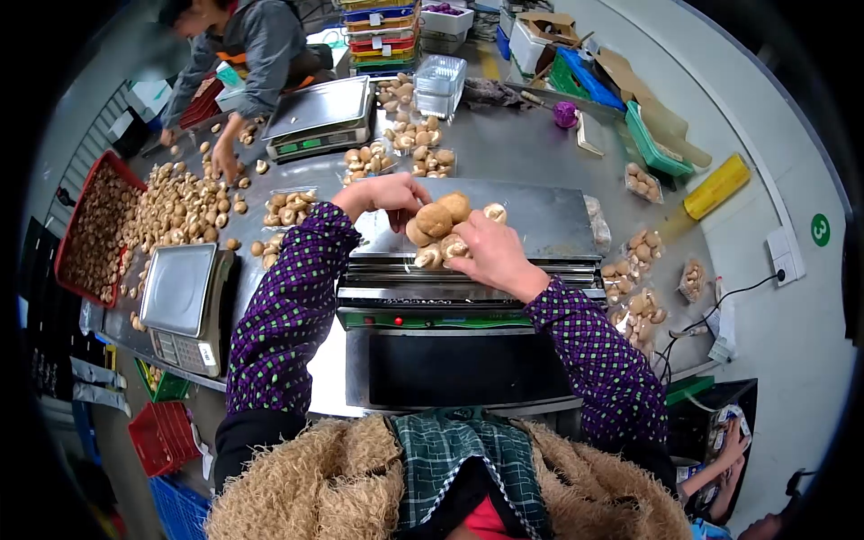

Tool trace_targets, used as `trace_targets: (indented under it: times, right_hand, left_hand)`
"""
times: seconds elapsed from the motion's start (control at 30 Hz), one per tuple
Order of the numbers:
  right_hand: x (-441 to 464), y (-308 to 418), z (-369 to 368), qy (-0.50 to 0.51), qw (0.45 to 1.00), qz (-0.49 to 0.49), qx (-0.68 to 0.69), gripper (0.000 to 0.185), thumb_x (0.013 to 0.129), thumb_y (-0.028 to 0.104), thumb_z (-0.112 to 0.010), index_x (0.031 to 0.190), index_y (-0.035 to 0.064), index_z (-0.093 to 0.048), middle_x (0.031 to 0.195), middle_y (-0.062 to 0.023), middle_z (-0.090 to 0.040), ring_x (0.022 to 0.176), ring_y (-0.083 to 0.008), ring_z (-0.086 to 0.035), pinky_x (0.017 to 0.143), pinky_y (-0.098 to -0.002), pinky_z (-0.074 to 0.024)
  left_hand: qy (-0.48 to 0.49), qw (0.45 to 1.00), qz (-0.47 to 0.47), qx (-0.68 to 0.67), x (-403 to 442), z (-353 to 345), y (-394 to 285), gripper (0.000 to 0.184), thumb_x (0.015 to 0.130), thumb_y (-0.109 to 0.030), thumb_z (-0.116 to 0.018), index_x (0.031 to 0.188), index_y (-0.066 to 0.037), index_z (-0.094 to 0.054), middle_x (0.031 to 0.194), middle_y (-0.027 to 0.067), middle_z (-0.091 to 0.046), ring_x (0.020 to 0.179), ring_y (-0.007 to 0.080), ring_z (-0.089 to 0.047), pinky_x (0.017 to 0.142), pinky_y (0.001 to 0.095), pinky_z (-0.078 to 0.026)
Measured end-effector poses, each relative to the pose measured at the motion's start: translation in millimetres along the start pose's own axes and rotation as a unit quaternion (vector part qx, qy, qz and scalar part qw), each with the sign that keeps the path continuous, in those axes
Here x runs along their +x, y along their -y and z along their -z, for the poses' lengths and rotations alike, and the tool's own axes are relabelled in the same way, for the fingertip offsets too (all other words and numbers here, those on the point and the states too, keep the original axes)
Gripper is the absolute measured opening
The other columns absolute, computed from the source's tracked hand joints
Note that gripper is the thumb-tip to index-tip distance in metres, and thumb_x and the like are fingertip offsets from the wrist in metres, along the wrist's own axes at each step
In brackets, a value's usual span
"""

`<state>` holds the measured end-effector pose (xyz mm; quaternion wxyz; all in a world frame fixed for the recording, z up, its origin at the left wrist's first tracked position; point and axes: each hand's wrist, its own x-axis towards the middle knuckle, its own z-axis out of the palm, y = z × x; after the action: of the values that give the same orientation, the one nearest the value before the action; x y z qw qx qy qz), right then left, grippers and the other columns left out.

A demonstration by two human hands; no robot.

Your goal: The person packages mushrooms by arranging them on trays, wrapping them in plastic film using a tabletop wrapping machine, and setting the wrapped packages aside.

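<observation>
A cluster of brown-capped mushrooms [434, 221] sits between my two hands, over the metal top of a wrapping machine [540, 216]. My left hand [393, 194] is at the cluster's left side, fingers curled against it and partly hidden. My right hand [497, 255] grips the cluster from the right, with its thumb below and its fingers on the caps. One pale mushroom [495, 212] shows just beyond the right fingers. Whether a tray lies under the cluster, I cannot tell. The machine's rollers and green front strip [450, 319] run below my hands.
Loose mushrooms [180, 202] spill from a red crate [76, 225] at left. Two scales [319, 112] [180, 288] stand nearby. Packed mushrooms [641, 315] lie at right, near a yellow roll [717, 186] and a black cable [720, 306]. A co-worker's hand [225, 157] reaches in at upper left.
</observation>
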<state>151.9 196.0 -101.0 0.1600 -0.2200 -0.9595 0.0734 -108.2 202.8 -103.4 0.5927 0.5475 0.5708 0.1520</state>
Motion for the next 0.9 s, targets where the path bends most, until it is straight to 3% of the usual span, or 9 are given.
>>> trace_targets:
  times: [0.07,0.13,0.2,0.37,0.47,0.6,0.63,0.7,0.9]
  right_hand:
    - [-2.5,-12.1,-0.7,-0.062,0.994,-0.05,0.072,0.038,0.072,0.023,-0.074,0.103,0.0069,-0.061,0.093,-0.0099,-0.055,0.082,-0.0295,-0.062,0.067,-0.0401,-0.0506]
    - [-3.1,-22.7,-4.9,-0.122,0.988,-0.058,0.074,0.035,0.072,0.012,-0.07,0.105,0.0054,-0.06,0.096,-0.0115,-0.054,0.08,-0.0292,-0.061,0.067,-0.0403,-0.0509]
    - [-3.5,-27.3,-12.5,-0.216,0.976,0.006,-0.014,0.038,0.071,0.006,-0.066,0.108,0.0006,-0.058,0.105,-0.0131,-0.054,0.087,-0.0303,-0.06,0.069,-0.0381,-0.0522]
    - [-20.3,-5.4,23.0,-0.019,0.997,0.069,0.024,0.042,0.074,-0.004,-0.059,0.115,-0.001,-0.056,0.124,-0.0176,-0.052,0.106,-0.035,-0.055,0.085,-0.0394,-0.049]
    - [0.2,-28.0,26.0,-0.027,0.984,0.011,0.174,0.042,0.077,-0.003,-0.058,0.118,0.0034,-0.056,0.12,-0.017,-0.056,0.11,-0.0336,-0.053,0.088,-0.0395,-0.0469]
    - [44.0,-57.2,7.7,-0.083,0.996,-0.006,0.029,0.033,0.082,0.008,-0.057,0.114,0.0071,-0.061,0.112,-0.0137,-0.061,0.109,-0.0317,-0.054,0.092,-0.0399,-0.0451]
    - [46.2,-61.5,1.8,0.0,0.999,0.006,0.049,0.03,0.084,0.012,-0.057,0.113,0.0066,-0.062,0.114,-0.0119,-0.061,0.107,-0.0311,-0.054,0.093,-0.0402,-0.0445]
    - [38.6,-68.4,-7.7,-0.029,0.999,0.003,0.045,0.029,0.083,0.012,-0.058,0.111,0.0075,-0.063,0.111,-0.0097,-0.061,0.106,-0.0304,-0.055,0.091,-0.0412,-0.0444]
    - [31.2,-81.3,-10.2,-0.065,0.995,-0.03,0.064,0.028,0.083,0.014,-0.06,0.11,0.0074,-0.063,0.107,-0.0084,-0.061,0.104,-0.0296,-0.055,0.089,-0.0402,-0.0456]
  left_hand:
    - [-0.142,0.986,-0.057,0.069,18.1,-1.9,0.7,0.027,0.088,-0.01,-0.058,0.111,0.002,-0.062,0.081,0.0097,-0.068,0.066,0.018,-0.067,0.058,0.0278,-0.055]
    - [-0.363,0.901,-0.126,0.204,17.8,-17.7,-3.7,0.035,0.088,-0.025,-0.062,0.114,-0.001,-0.062,0.094,0.0118,-0.068,0.089,0.0231,-0.066,0.078,0.033,-0.052]
    - [-0.425,0.857,-0.227,0.183,11.9,-43.8,7.2,0.041,0.083,-0.038,-0.065,0.104,-0.003,-0.067,0.101,0.017,-0.066,0.096,0.0321,-0.062,0.085,0.0396,-0.049]
    - [-0.462,0.797,-0.278,0.272,-4.9,-83.3,8.5,0.044,0.079,-0.022,-0.072,0.118,-0.006,-0.059,0.108,0.0113,-0.062,0.106,0.0301,-0.056,0.092,0.0384,-0.045]
    - [-0.439,0.821,-0.265,0.251,6.6,-79.5,14.3,0.046,0.077,-0.018,-0.073,0.119,-0.006,-0.058,0.105,0.0113,-0.062,0.103,0.0296,-0.056,0.09,0.039,-0.046]
    - [-0.414,0.856,-0.287,0.118,9.8,-72.5,14.1,0.043,0.078,-0.024,-0.072,0.115,-0.007,-0.059,0.094,0.0114,-0.062,0.089,0.0309,-0.059,0.079,0.0396,-0.049]
    - [-0.402,0.853,-0.283,0.174,6.2,-69.6,10.5,0.041,0.079,-0.026,-0.071,0.113,-0.006,-0.061,0.095,0.0111,-0.063,0.09,0.0309,-0.059,0.08,0.0402,-0.049]
    - [-0.399,0.836,-0.216,0.308,-3.3,-63.7,7.1,0.039,0.079,-0.032,-0.069,0.109,-0.006,-0.064,0.104,0.0118,-0.063,0.098,0.0314,-0.059,0.083,0.0418,-0.048]
    - [-0.485,0.778,-0.283,0.283,-20.9,-91.2,19.1,0.045,0.076,-0.029,-0.072,0.113,-0.007,-0.061,0.112,0.0135,-0.058,0.104,0.0318,-0.056,0.085,0.0405,-0.048]
